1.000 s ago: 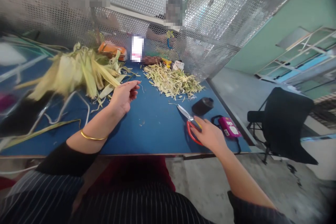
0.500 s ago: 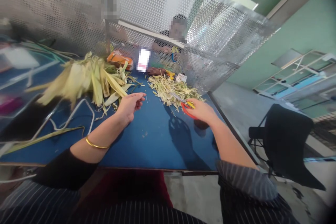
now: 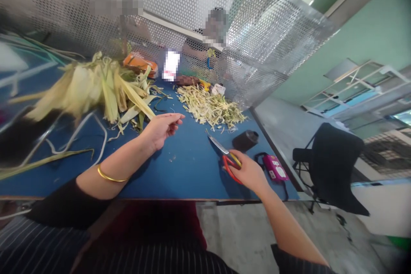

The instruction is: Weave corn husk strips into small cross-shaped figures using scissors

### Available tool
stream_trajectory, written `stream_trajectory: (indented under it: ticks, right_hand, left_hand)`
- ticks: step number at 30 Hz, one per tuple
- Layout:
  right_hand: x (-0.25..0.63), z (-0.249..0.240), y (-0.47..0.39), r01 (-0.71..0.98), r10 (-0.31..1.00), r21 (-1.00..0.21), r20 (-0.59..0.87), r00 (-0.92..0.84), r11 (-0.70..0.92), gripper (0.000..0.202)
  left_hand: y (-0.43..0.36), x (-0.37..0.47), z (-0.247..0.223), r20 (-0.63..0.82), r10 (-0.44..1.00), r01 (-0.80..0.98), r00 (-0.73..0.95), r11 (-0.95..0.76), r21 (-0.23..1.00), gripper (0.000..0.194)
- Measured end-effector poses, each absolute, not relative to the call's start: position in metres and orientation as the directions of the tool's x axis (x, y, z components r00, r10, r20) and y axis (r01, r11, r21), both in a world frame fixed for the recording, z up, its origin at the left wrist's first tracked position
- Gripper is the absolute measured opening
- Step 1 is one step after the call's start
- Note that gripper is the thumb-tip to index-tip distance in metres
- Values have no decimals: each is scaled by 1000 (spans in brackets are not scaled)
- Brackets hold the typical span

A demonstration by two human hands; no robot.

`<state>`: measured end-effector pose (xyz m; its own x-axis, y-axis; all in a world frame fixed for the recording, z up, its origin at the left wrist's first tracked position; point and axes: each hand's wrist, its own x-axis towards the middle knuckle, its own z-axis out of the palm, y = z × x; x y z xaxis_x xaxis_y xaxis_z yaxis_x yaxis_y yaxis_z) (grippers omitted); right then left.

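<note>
My left hand (image 3: 165, 128) is above the blue table with its fingers curled and pressed together. What the fingertips pinch, if anything, is too small to make out. A long yellowish corn husk (image 3: 136, 98) reaches from the pile to behind this hand. My right hand (image 3: 248, 171) grips red-handled scissors (image 3: 233, 167) over the table, blades pointing up and left. Beyond the hands lies a heap of thin shredded husk strips (image 3: 212, 105). To the left spreads a pile of whole dried husks (image 3: 83, 85).
A black thread spool (image 3: 245, 141) and a purple box (image 3: 276, 168) are near the right table edge. Behind stand a lit phone (image 3: 171, 66), an orange packet (image 3: 141, 65) and a perforated metal screen (image 3: 180, 4). A person sits beyond it. A black chair (image 3: 335, 167) stands right.
My right hand has drawn the scissors back toward me, away from the shredded heap, uncovering the black spool and purple box. My left hand has shifted slightly right.
</note>
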<state>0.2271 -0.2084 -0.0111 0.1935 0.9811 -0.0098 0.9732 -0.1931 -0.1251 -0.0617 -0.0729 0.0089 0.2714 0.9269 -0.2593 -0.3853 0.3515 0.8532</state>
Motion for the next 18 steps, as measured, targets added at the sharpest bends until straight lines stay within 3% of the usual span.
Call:
stream_trajectory:
  ticks: [8,12,15,18]
  right_hand:
    - [209,-20,-156,988,995,-135,41,86,-80,47]
    - [191,-1,-105,980,985,-154,98,140,-124,44]
    - [183,18,-75,972,959,-161,200,202,-172,56]
    - [185,27,-67,978,985,-162,82,149,-135,72]
  left_hand:
    - [-69,-61,5,-272,926,-360,263,356,863,13]
    - [-66,-63,3,-282,928,-338,244,354,872,15]
    - [-63,-65,2,-274,939,-331,207,331,884,17]
    - [-62,-66,2,-258,946,-350,196,313,883,15]
